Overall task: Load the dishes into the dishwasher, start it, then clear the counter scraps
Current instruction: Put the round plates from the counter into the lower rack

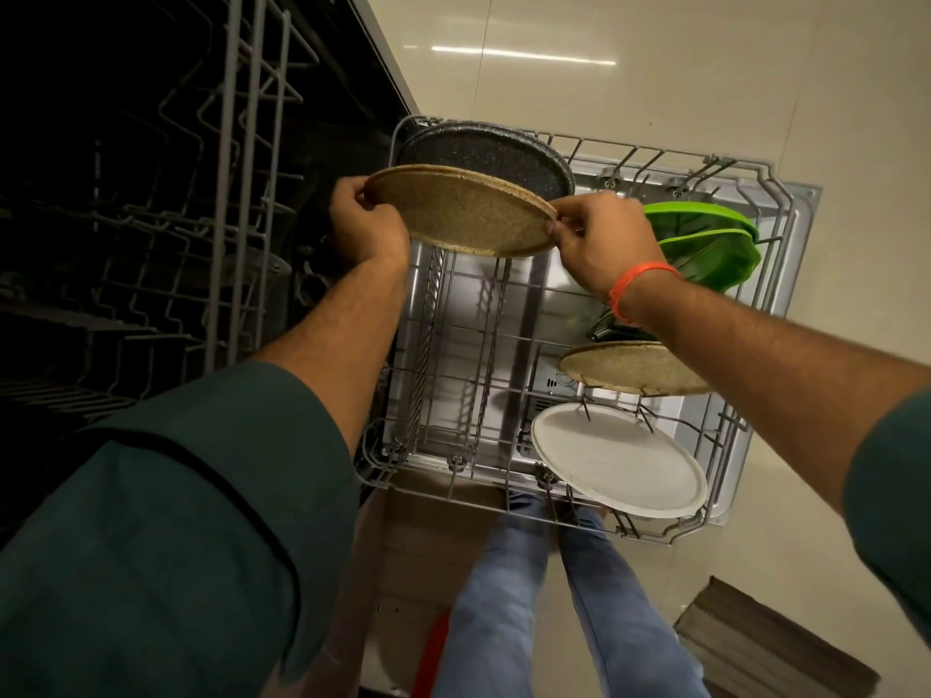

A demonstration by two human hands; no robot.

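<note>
- The left hand (365, 226) grips the left rim of a speckled tan plate (461, 216), fingers (358, 191) curled over the far edge and thumb toward the near side.
- The right hand (599, 239) pinches the plate's right rim between thumb and curled fingers (564, 221); an orange band (637, 289) circles that wrist.
- The plate is held tilted over the far left part of the pulled-out lower rack (745, 405); whether its lower edge touches the wires below, I cannot tell.
- Just beyond the fingers of both hands, a dark speckled pan (488, 153) stands on edge against the rack's far left corner, close behind the tan plate, leaving little room on that side.
- Below and nearer than the fingers, the rack's left and middle rows of tines (478, 355) stand with open wire floor between them.
- Right of the right-hand fingers, two green plates (715, 249) lean in the rack's far right part, close to the wrist.
- Nearer than those, under the right forearm, a second tan plate (624, 367) sits tilted among the tines, and a white plate (617, 458) lies slanted at the near right corner, tines poking past its far rim.
- Left of the left-hand fingers, the dark dishwasher opening (126, 193) holds the upper rack (247, 143), whose upright wire edge runs near the left forearm.
- Past the rack's far and right edges lies pale tiled floor (655, 68); a dark ribbed mat (771, 642) lies at the lower right, and blue-trousered legs (509, 586) stand at the rack's near edge.
</note>
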